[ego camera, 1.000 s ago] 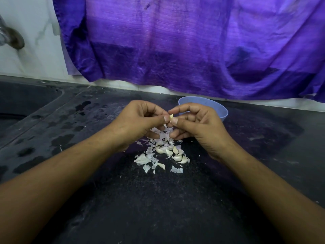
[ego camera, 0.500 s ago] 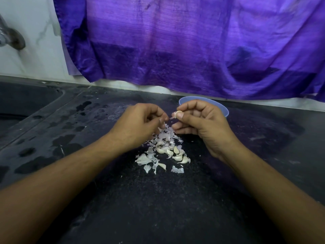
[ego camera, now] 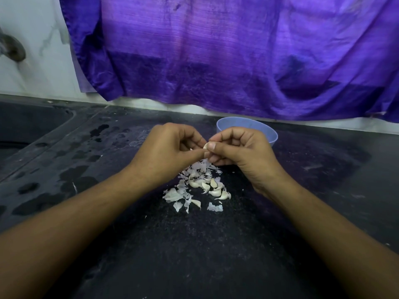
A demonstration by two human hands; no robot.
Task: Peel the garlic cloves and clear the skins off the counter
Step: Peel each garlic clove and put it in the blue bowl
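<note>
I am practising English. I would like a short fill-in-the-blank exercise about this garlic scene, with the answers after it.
The left hand and the right hand pinch one garlic clove ____ the pile of skins.
The bowl stands ____ the right hand.
The cloth hanging at the back is ____.
Missing words: above; behind; purple.

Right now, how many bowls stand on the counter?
1: the blue bowl stands behind the right hand, partly hidden by it. No other bowl shows.
</note>
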